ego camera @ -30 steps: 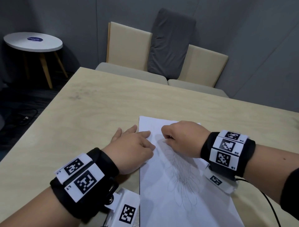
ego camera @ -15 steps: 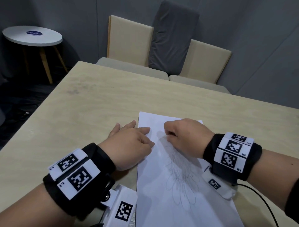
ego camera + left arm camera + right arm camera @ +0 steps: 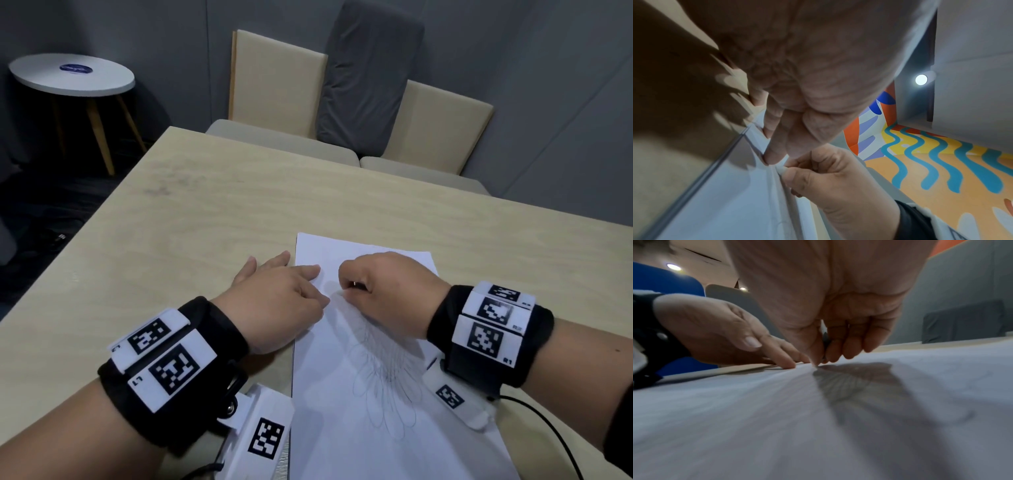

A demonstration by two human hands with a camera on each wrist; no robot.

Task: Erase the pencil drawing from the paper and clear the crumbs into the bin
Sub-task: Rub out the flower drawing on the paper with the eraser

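paper (image 3: 346, 442) lies by the table's (image 3: 205, 212) near edge, left hand (image 3: 274, 308) flat on its left edge steadying; right hand (image 3: 383, 291) pinches an eraser (image 3: 781, 169), rubbing.

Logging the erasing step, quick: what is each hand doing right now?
Left hand: open, fingers pressing the paper flat.
Right hand: closed, pinching a small white eraser against the paper.
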